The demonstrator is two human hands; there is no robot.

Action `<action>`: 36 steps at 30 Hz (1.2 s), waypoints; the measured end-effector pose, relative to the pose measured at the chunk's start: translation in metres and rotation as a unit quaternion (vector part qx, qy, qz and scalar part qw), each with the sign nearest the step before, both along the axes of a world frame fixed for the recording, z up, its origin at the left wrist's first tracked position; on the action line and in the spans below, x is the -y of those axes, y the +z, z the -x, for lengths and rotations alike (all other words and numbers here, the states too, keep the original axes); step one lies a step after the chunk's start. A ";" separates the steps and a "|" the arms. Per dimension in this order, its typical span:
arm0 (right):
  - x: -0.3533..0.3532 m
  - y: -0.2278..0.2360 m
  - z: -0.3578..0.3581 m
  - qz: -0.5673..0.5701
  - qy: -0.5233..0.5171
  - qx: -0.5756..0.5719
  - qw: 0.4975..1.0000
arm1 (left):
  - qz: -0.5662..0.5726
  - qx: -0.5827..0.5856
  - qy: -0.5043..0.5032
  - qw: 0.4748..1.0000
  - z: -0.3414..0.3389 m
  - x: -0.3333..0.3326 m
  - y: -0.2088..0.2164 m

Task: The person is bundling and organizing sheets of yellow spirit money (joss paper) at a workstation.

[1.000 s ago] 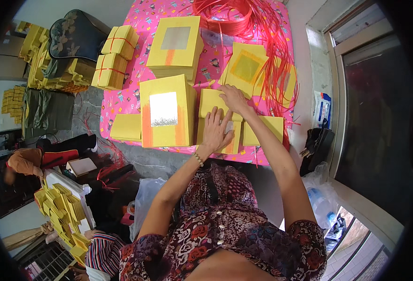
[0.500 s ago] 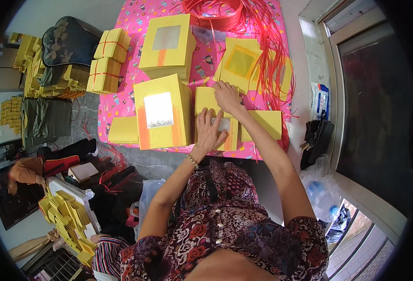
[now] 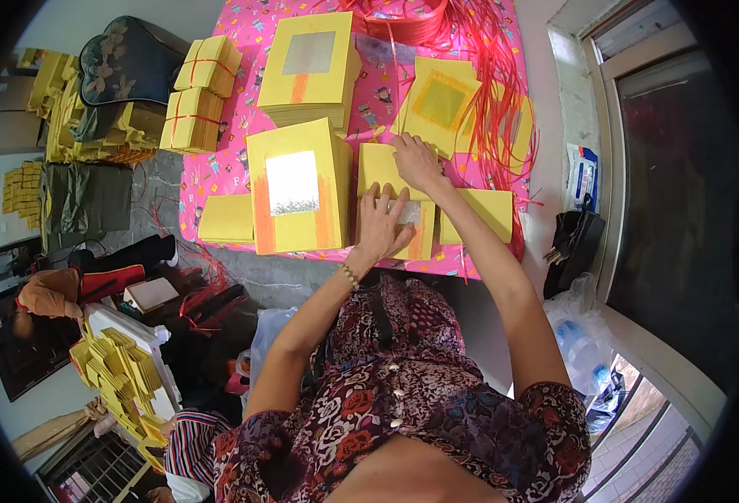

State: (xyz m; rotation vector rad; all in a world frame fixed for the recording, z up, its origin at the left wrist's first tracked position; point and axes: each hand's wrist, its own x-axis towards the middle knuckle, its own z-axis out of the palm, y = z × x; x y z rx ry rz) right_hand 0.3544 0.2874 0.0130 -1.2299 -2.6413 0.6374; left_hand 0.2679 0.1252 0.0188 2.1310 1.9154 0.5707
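Note:
A yellow paper sheet (image 3: 377, 164) lies at the table's near edge, its lower part a pale silvery patch and an orange band. My left hand (image 3: 381, 223) rests palm down on its lower left part, fingers spread. At the sheet's far right edge, the bent fingers of my right hand (image 3: 420, 163) close over the paper; the thumb is mostly hidden. Left of it stands a tall stack of yellow paper (image 3: 264, 153) with a silver square and orange strips on top. To the right lies a plain yellow stack (image 3: 480, 215).
Behind stands another tall yellow stack (image 3: 336, 28). Loose yellow sheets (image 3: 426, 71) lie under red plastic strands (image 3: 489, 59) at the far right. Two tied bundles (image 3: 192, 121) sit at the table's left edge. A low yellow pile (image 3: 225, 220) lies near left. A window (image 3: 671, 201) borders the right.
The whole view has shifted slightly, with the table appearing higher and farther right. Both hands keep nearly the same places on the yellow paper sheet.

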 end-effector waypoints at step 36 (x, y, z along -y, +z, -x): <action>0.117 -0.006 -0.087 0.002 0.074 0.001 0.997 | 0.035 -0.003 0.042 0.998 0.010 0.026 -0.004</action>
